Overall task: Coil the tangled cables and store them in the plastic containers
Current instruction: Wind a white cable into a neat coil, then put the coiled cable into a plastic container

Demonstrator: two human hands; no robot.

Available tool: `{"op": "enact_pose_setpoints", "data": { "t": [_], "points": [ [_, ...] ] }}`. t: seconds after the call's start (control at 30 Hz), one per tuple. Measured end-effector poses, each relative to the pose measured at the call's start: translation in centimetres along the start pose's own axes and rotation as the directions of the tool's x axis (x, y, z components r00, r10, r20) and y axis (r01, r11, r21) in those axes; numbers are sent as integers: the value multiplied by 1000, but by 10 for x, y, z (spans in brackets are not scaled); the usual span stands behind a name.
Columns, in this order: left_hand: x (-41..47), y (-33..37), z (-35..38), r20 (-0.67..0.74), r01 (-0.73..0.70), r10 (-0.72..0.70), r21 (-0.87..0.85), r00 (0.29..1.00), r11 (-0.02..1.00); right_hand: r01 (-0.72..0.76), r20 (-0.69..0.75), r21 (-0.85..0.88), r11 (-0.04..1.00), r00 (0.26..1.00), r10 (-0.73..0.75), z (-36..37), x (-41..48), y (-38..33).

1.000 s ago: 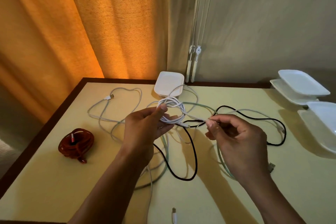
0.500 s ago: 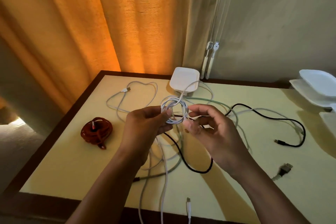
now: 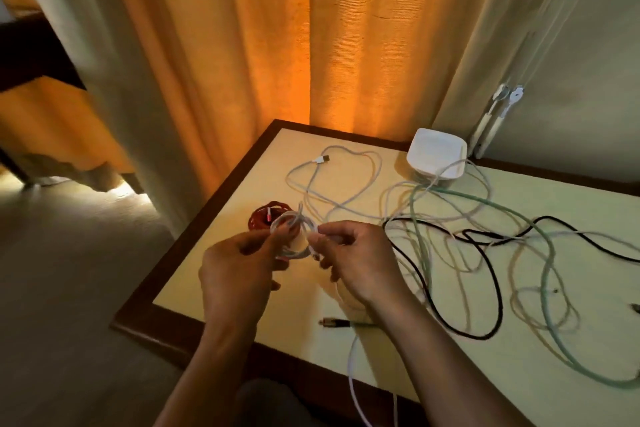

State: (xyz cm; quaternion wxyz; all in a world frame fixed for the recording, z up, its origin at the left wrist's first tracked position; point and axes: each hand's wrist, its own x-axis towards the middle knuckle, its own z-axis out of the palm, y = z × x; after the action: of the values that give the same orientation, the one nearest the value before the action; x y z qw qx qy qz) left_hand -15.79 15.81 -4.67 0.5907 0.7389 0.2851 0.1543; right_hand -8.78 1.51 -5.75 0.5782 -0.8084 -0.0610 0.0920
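Note:
A small coil of white cable (image 3: 294,236) is held above the table's front left part. My left hand (image 3: 239,263) pinches the coil's left side and my right hand (image 3: 356,260) pinches its right side and the cable's loose end. Behind the coil lies a wound red cable (image 3: 265,217), partly hidden by it. A tangle of black cable (image 3: 450,319), pale green cable (image 3: 550,305) and white cable (image 3: 346,177) spreads over the table to the right. One white plastic container (image 3: 437,152) stands at the table's back edge.
The cream table with a dark wooden rim (image 3: 194,236) ends close to my left hand. Orange curtains (image 3: 277,45) hang behind it. Blind cords (image 3: 498,114) dangle by the container. A green cable's plug (image 3: 332,322) lies near the front edge.
The view has swung left, so the containers at the right are out of frame. Both hands have carried the white coil left, over the red cable, and my right hand has closed in on the coil.

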Motion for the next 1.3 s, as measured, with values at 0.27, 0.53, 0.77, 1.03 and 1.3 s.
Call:
{"op": "enact_pose_setpoints", "data": {
  "t": [0.27, 0.53, 0.77, 1.03, 1.3],
  "points": [
    [23, -42, -50, -166, 132, -105, 162, 981, 978, 108, 218, -216, 970, 974, -60, 61, -4, -9],
    [30, -48, -44, -224, 120, -48, 322, 973, 939, 130, 201, -254, 959, 976, -79, 37, -20, 1],
    [-1, 9, -8, -191, -262, 317, 264, 929, 928, 93, 20, -155, 984, 996, -91, -65, -54, 4],
    [-35, 45, 107, 414, -527, 369, 383, 832, 759, -9, -316, -200, 980, 947, -56, -174, -78, 27],
    [-68, 11, 118, 604, -451, -309, 775, 735, 442, -242, -151, -546, 802, 970, 190, -223, -75, 47]
  ]
}}
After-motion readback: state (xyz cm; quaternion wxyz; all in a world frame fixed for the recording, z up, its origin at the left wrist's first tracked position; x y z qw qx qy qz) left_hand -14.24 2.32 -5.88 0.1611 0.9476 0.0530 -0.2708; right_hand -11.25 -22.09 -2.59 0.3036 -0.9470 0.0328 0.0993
